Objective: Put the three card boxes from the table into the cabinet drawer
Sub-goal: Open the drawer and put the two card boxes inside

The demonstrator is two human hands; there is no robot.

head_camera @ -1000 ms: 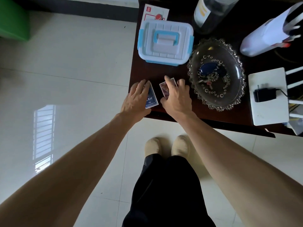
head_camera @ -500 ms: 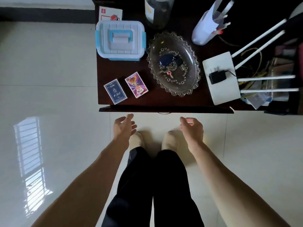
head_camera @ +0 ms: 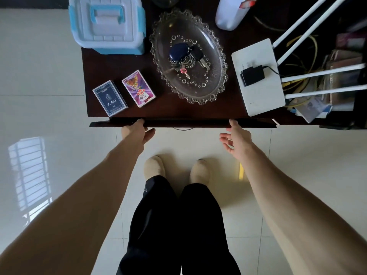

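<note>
Both hands empty, fingers loose and spread: my left hand (head_camera: 137,130) and right hand (head_camera: 236,138) touch the dark drawer front edge (head_camera: 182,123). Navy card box (head_camera: 109,98), "No." legible, and purple-red card box (head_camera: 138,88) lie side by side on the dark wooden tabletop (head_camera: 111,63).

- Bench (head_camera: 111,62): dark polished wood noted.
- Dish (head_camera: 216,56): clear beaded glass.
- Storage box (head_camera: 107,22): smooth plastic.
- Floor (head_camera: 39,76): glossy tile.
</note>
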